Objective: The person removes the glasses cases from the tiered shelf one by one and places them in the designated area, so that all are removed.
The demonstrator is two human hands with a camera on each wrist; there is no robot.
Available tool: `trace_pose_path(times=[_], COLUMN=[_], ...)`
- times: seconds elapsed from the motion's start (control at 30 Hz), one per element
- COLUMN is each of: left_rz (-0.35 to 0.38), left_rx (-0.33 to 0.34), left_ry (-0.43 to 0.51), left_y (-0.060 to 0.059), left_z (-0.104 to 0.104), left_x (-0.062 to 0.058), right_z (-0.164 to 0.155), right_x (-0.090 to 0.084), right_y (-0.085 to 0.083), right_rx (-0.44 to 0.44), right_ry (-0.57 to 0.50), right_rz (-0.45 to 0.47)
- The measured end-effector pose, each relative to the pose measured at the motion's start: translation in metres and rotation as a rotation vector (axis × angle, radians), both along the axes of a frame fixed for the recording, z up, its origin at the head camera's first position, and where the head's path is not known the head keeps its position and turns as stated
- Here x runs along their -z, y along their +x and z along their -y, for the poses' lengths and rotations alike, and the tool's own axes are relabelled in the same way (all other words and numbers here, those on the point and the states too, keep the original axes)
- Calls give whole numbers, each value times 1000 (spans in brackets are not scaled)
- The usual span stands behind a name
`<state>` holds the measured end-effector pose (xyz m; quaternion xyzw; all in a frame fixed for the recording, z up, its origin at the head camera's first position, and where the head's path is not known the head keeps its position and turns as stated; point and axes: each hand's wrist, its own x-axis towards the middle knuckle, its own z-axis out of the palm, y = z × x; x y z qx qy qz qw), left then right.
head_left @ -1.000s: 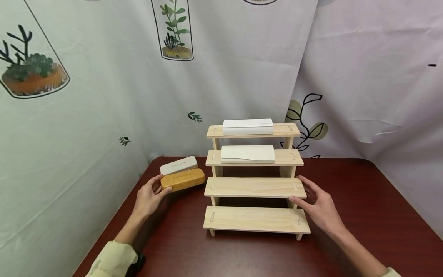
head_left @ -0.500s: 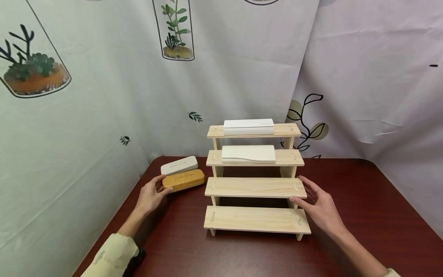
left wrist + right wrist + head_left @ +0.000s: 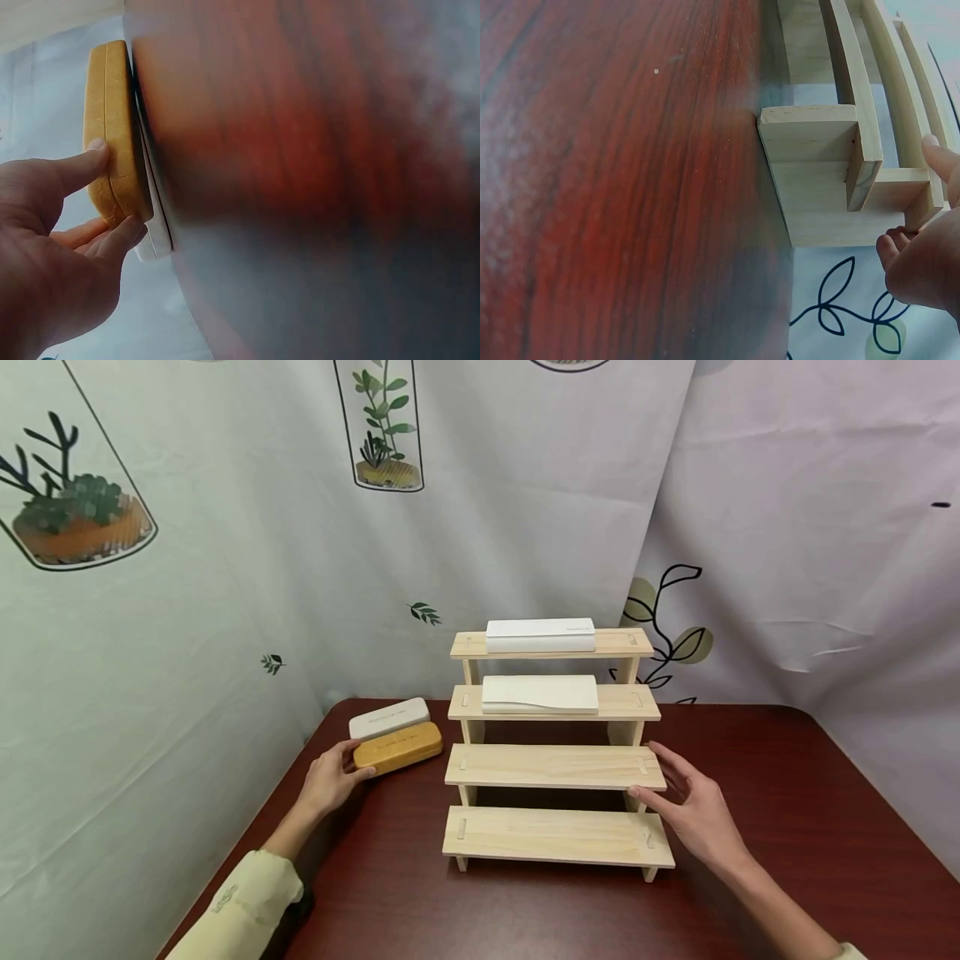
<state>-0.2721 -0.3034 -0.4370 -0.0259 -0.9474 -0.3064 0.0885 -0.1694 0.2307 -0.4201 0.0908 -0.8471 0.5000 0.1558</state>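
Observation:
A four-step pale wooden stand (image 3: 555, 766) sits mid-table. One white case (image 3: 540, 635) lies on its top step and another (image 3: 540, 693) on the second; the two lower steps are bare. Left of the stand, a tan case (image 3: 401, 747) lies on the table against a white case (image 3: 388, 717). My left hand (image 3: 356, 758) pinches the tan case's near end (image 3: 112, 127), thumb on one side and fingers on the other. My right hand (image 3: 663, 777) is open, its straight fingers (image 3: 937, 150) touching the right end of the third step.
The dark red wooden table (image 3: 750, 793) is closed in by printed fabric curtains (image 3: 187, 652) at the left and back. The white case (image 3: 156, 240) lies close to the left curtain. Bare tabletop stretches right of and in front of the stand.

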Motion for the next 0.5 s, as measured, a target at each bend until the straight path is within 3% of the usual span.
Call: trace_pose_path(times=[0.5], left_rz=[44], left_rx=[-24], left_ry=[-31], left_y=[-14], left_z=[3], left_x=[0], right_z=[-1], right_x=[1], right_y=[1], right_rx=[-4], right_ry=[-1], right_rz=[-14])
